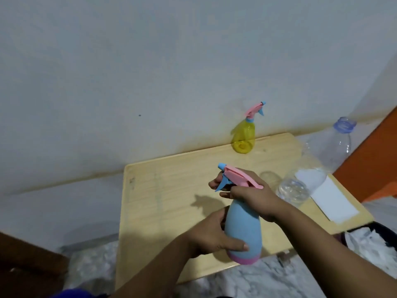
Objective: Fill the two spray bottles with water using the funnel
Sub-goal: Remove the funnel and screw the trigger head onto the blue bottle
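Observation:
A blue spray bottle point(243, 224) with a pink base and a pink-and-blue trigger head is held above the wooden table point(163, 203), tilted. My left hand point(211, 234) grips its lower body. Around its neck and trigger head curl the fingers of my right hand point(250, 194). A yellow spray bottle point(243, 136) with the same kind of pink head stands upright at the table's far edge by the wall. I see no funnel clearly; a faint clear round shape point(268, 176) lies behind my right hand.
A large clear plastic water bottle point(318, 168) with its cap off leans at the table's right side. A white sheet point(333, 198) lies under it near the right edge. An orange surface point(369, 160) rises at right. Crumpled white material point(369, 241) sits at lower right.

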